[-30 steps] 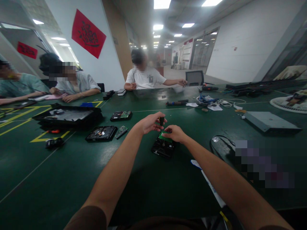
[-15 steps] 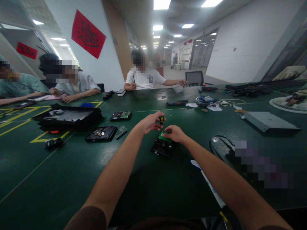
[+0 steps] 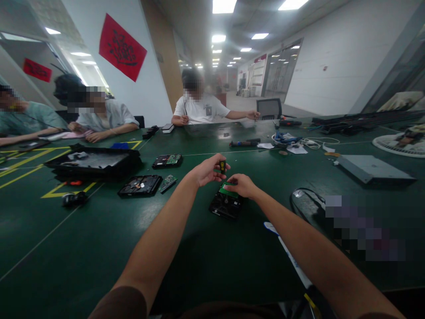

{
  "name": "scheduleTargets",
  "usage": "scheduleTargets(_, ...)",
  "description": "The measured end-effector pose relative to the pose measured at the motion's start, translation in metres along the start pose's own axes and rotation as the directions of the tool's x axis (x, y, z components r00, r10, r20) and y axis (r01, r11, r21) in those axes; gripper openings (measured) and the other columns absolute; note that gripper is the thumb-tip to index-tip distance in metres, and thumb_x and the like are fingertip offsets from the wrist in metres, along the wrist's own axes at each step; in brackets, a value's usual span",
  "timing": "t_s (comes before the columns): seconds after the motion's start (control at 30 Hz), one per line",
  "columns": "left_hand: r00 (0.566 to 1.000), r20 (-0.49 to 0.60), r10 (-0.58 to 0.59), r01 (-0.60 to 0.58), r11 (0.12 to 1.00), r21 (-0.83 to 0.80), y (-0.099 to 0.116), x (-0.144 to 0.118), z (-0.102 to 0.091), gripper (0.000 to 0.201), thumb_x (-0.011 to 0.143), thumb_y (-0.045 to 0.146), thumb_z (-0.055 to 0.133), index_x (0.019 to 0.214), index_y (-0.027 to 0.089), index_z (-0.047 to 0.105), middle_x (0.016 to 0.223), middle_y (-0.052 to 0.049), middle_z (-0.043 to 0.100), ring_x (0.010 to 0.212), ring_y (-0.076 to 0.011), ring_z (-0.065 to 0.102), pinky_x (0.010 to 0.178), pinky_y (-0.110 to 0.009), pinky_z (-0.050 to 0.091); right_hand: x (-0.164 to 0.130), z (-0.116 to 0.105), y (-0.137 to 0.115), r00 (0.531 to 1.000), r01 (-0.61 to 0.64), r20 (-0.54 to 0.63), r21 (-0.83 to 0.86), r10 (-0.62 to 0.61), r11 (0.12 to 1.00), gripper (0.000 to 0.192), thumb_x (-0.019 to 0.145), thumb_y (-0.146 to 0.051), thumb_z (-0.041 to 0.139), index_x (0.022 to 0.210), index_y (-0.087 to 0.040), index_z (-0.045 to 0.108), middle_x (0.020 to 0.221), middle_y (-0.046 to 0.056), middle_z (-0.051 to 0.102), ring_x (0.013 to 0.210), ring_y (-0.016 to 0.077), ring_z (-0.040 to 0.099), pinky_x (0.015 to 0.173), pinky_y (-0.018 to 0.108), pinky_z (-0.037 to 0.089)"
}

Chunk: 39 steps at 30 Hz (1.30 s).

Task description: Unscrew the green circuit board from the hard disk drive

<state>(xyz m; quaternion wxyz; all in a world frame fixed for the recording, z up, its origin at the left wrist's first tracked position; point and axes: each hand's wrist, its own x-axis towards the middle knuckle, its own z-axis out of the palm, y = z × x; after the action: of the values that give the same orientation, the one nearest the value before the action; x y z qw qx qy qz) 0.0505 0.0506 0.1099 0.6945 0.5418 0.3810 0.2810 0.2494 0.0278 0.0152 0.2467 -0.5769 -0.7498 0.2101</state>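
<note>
A black hard drive lies on the green table in front of me, with a green circuit board at its far end. My right hand is closed at the board, its fingertips on the board's edge. Just above and left of it, my left hand grips a screwdriver by its black and yellow handle. The handle stands roughly upright; the tip is hidden or too small to make out.
Left of my hands lie a loose circuit board, an opened drive, another drive and a black plastic casing. Cables and a grey metal box are at the right. Across the table sits a co-worker.
My left hand has shifted very slightly to the left, and the screwdriver handle has turned a little in its fingers. My right hand and the hard drive look unmoved.
</note>
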Motion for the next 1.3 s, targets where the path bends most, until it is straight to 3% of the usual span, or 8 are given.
scheduleTargets(0.37, 1.0, -0.021, 0.015, -0.015, 1.0, -0.026, -0.0009, -0.002, 0.0016, 0.036, 0.087, 0.05, 0.059, 0.099, 0.016, 0.063, 0.102, -0.014, 0.072, 0.081, -0.0262, 0.074, 0.069, -0.036, 0.057, -0.0012, -0.0003, -0.0021, 1.0, 0.002, -0.017, -0.033, -0.002, 0.999, 0.034, 0.081, -0.048, 0.082, 0.102, -0.021, 0.078, 0.105, 0.006, 0.078, 0.093, 0.021, 0.072, 0.077, 0.029, 0.053)
scheduleTargets(0.63, 1.0, 0.004, 0.014, -0.014, 0.999, 0.044, 0.0026, -0.004, 0.0027, 0.037, 0.087, 0.046, 0.059, 0.097, 0.013, 0.071, 0.095, -0.011, 0.07, 0.068, -0.0167, 0.066, 0.057, -0.027, 0.05, -0.0008, 0.0, -0.0004, 1.0, -0.023, -0.001, 0.011, 0.023, 1.0, 0.038, 0.08, -0.048, 0.082, 0.106, -0.02, 0.078, 0.109, 0.008, 0.077, 0.094, 0.0208, 0.072, 0.078, 0.029, 0.054)
scheduleTargets(0.9, 0.998, 0.051, 0.026, -0.026, 1.0, -0.006, 0.0001, -0.002, 0.0018, 0.036, 0.089, 0.046, 0.058, 0.1, 0.013, 0.067, 0.107, -0.016, 0.073, 0.076, -0.0226, 0.072, 0.06, -0.03, 0.054, -0.0011, 0.0003, -0.0002, 1.0, -0.015, -0.012, -0.009, 0.015, 1.0, 0.037, 0.081, -0.048, 0.081, 0.104, -0.02, 0.077, 0.105, 0.006, 0.077, 0.092, 0.0204, 0.071, 0.076, 0.029, 0.053)
scheduleTargets(1.13, 0.998, 0.034, 0.058, -0.059, 0.998, 0.014, 0.0002, -0.002, 0.0002, 0.034, 0.09, 0.042, 0.059, 0.098, 0.011, 0.07, 0.098, -0.012, 0.071, 0.067, -0.016, 0.069, 0.056, -0.025, 0.051, 0.0001, 0.002, 0.0015, 1.0, -0.017, -0.009, 0.008, 0.017, 1.0, 0.038, 0.081, -0.047, 0.082, 0.106, -0.019, 0.077, 0.106, 0.007, 0.077, 0.094, 0.0204, 0.071, 0.078, 0.029, 0.053)
scheduleTargets(1.3, 0.997, 0.062, 0.054, -0.055, 0.998, 0.013, 0.0008, -0.0027, 0.0011, 0.036, 0.092, 0.043, 0.056, 0.1, 0.011, 0.069, 0.1, -0.014, 0.072, 0.073, -0.0201, 0.073, 0.057, -0.027, 0.053, 0.0001, 0.0026, 0.002, 0.999, -0.038, -0.005, 0.034, 0.039, 0.999, 0.038, 0.08, -0.047, 0.082, 0.105, -0.02, 0.077, 0.106, 0.006, 0.077, 0.094, 0.0205, 0.071, 0.078, 0.029, 0.053)
